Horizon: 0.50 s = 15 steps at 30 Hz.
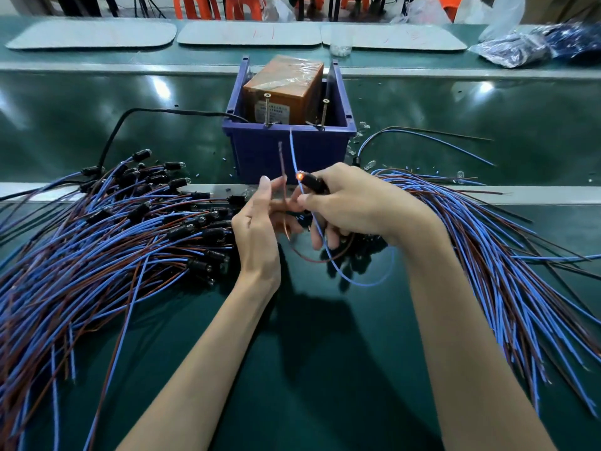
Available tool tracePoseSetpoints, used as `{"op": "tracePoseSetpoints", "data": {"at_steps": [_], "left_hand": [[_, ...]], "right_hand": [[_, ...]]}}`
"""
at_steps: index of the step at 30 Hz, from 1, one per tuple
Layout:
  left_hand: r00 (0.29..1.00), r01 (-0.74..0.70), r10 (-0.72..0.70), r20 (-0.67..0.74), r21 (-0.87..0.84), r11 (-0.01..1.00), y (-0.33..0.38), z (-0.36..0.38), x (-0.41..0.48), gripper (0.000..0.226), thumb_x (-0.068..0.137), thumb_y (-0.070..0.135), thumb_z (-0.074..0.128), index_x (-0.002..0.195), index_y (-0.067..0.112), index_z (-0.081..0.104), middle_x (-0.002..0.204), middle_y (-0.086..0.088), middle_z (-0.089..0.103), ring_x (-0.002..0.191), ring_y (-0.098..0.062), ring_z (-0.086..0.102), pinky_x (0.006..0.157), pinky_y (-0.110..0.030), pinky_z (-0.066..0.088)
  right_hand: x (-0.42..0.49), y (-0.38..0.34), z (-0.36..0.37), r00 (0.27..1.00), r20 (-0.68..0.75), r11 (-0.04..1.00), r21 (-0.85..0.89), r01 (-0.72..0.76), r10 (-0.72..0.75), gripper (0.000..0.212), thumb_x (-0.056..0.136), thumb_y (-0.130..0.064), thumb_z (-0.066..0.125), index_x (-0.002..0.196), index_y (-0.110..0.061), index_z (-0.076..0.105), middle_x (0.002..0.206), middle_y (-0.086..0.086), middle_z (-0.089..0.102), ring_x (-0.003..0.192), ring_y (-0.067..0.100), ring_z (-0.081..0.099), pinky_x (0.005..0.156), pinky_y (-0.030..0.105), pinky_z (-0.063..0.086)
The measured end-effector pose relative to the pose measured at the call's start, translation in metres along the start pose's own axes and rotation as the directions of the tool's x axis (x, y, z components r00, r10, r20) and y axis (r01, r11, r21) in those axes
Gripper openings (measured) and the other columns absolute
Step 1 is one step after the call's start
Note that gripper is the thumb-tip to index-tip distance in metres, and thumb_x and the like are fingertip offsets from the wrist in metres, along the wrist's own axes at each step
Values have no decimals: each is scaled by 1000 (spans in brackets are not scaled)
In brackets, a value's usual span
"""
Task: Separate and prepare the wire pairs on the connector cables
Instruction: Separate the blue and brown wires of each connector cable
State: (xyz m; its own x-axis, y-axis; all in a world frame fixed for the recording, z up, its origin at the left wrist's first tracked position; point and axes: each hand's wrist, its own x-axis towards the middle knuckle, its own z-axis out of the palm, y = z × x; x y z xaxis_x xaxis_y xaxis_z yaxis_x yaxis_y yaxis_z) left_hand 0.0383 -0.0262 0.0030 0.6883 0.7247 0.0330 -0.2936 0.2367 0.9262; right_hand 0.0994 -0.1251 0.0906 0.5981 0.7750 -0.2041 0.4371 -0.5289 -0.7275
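The right hand (353, 203) had its fingers curled round a small black connector (316, 185) and gripped it, the tiny bulb (300, 175) at the connector's tip glowing orange. From that grip a thin blue wire (294, 151) rose past the thumb toward the bin behind, while its lower length looped down under the wrist. The left hand (257, 229), just beside the right and seen from its back, held its fingers mostly straight and close together, and it seemed to pinch a thin brown wire (282, 164) that stood upright beside the blue one (the exact contact was hidden behind the fingers). The two wires stood apart, in the gap between the hands and above the dark green tabletop (325, 369). To the left lay a broad heap of blue and brown cables with black connectors (113, 242); to the right a second fan of blue and brown cables (494, 242) spread out from under the right forearm. Behind the hands stood a dark blue plastic bin (292, 154) holding an orange-brown box wrapped in clear film (283, 89), with two screws (267, 109) upright at its front rim and a thick black cord (130, 123) running into it from the left. Small loose glass bulbs (370, 164) lay near the bin's right side
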Motion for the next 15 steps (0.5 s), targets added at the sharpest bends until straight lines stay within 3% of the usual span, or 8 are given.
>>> {"op": "tracePoseSetpoints", "data": {"at_steps": [3, 6, 9, 12, 15], "left_hand": [[999, 8, -8, 40, 6, 1000, 0, 0, 0, 34, 94, 42, 45, 97, 19, 69, 60, 6, 66, 44, -6, 50, 54, -29, 39], [998, -16, 16, 58, -6, 1000, 1, 1, -1, 24, 93, 31, 51, 98, 15, 68, 55, 7, 62, 43, -5, 47, 49, -22, 40], [997, -21, 24, 72, -41, 999, 1, 1, -1, 24, 97, 13, 49, 82, 13, 68, 51, 7, 56, 41, -6, 43, 43, -16, 35], [997, -21, 23, 68, -29, 999, -1, 0, -1, 48, 95, 13, 50, 49, 20, 62, 47, 8, 48, 43, -7, 37, 44, -17, 30], [996, 8, -10, 92, 19, 1000, -2, -1, -2, 50, 86, 26, 50, 37, 20, 51, 42, 9, 41, 41, -6, 31, 41, -16, 26]], "right_hand": [[-7, 3, -6, 995, 96, 1000, 7, -20, 19, 38, 98, -36, 46, 99, -1, 60, 65, 3, 73, 49, 15, 67, 46, 16, 46], [-10, 3, -11, 992, 116, 999, 20, -43, 41, 41, 97, -44, 45, 100, -8, 64, 69, 3, 74, 59, 18, 72, 54, 21, 54], [-14, 4, -19, 999, -27, 995, -96, -30, 27, 47, 92, -58, 45, 80, -17, 65, 68, -7, 73, 63, 6, 70, 68, 23, 54], [-19, 10, -34, 962, -265, 960, -246, -130, 62, 63, 85, -73, 37, 74, -18, 66, 60, -9, 64, 60, 2, 57, 57, 21, 44], [-24, 18, -44, 930, -347, 974, -137, -179, 122, 61, 86, -71, 41, 78, -17, 68, 64, -4, 64, 58, 9, 56, 56, 24, 41]]}}
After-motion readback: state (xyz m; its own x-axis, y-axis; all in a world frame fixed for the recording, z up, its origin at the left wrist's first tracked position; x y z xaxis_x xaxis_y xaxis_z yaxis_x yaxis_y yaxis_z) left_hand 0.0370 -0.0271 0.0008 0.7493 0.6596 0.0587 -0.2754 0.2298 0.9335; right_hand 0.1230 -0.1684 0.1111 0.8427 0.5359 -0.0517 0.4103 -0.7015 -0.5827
